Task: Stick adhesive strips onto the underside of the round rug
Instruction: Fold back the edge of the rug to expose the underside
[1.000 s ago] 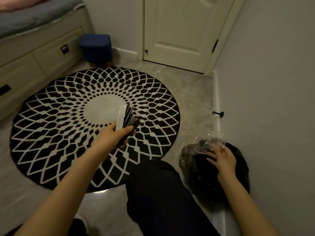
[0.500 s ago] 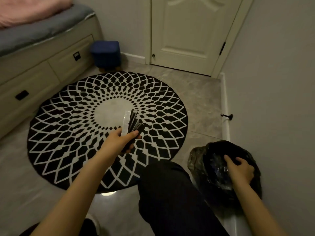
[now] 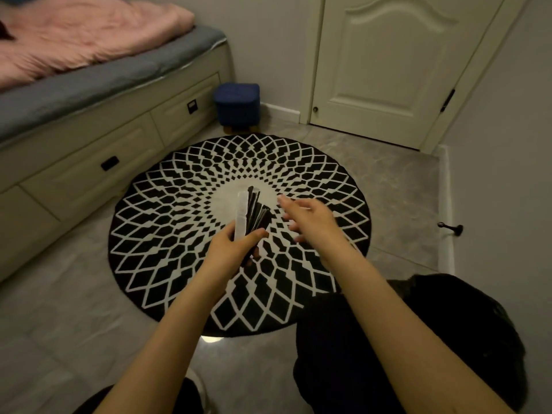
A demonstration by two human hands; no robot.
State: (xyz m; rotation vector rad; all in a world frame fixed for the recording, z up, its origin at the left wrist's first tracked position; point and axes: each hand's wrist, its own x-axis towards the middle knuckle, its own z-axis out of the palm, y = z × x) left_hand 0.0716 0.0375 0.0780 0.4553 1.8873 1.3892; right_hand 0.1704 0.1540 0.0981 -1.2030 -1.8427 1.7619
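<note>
Head view: the right hand (image 3: 307,218) is motion-blurred at centre frame, fingers spread, holding nothing. The left hand (image 3: 236,249) grips a fanned stack of adhesive strips (image 3: 254,213), black with one white. The round rug (image 3: 167,234) lies pattern-up mid-frame.

**Black, white, pink, blue**

Black rug (image 3: 185,234) with white diamond lattice, plain white centre. Black strips (image 3: 258,215) beside one white. Pink blanket (image 3: 74,37) over grey mattress (image 3: 89,88). Dark blue stool (image 3: 237,103). Cream drawers (image 3: 89,174), cream door (image 3: 385,64), grey floor (image 3: 59,324).
</note>
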